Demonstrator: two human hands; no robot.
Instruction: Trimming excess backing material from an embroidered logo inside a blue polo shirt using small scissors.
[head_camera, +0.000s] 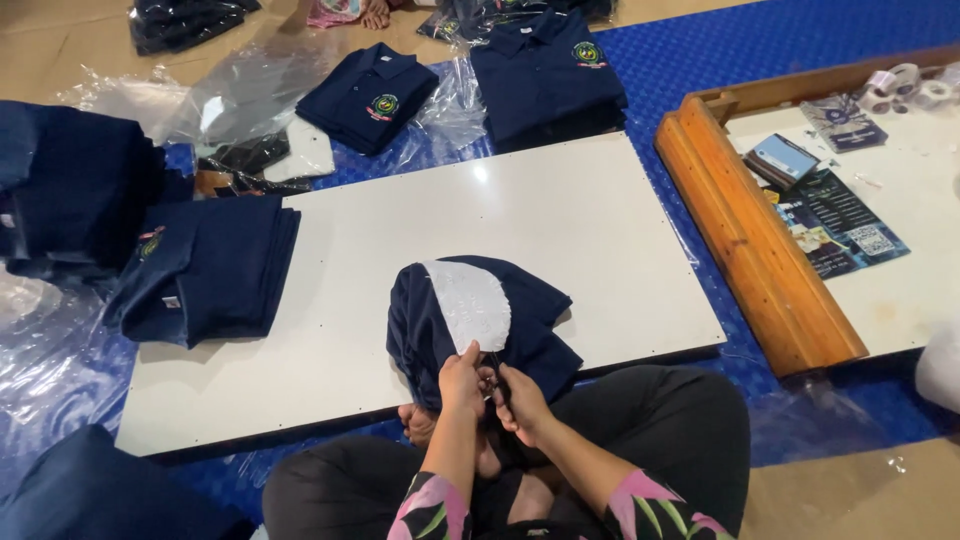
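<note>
Both hands, left hand (462, 378) and right hand (520, 398), pinch the navy shirt's (535, 310) near edge, closed.

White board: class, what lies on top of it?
On the white board: a stack of folded navy shirts and a bunched navy shirt with white backing. Beneath them is hidden.

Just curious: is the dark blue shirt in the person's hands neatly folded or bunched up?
Bunched up: the navy shirt is rumpled, a white patch showing, gripped by both hands.
</note>
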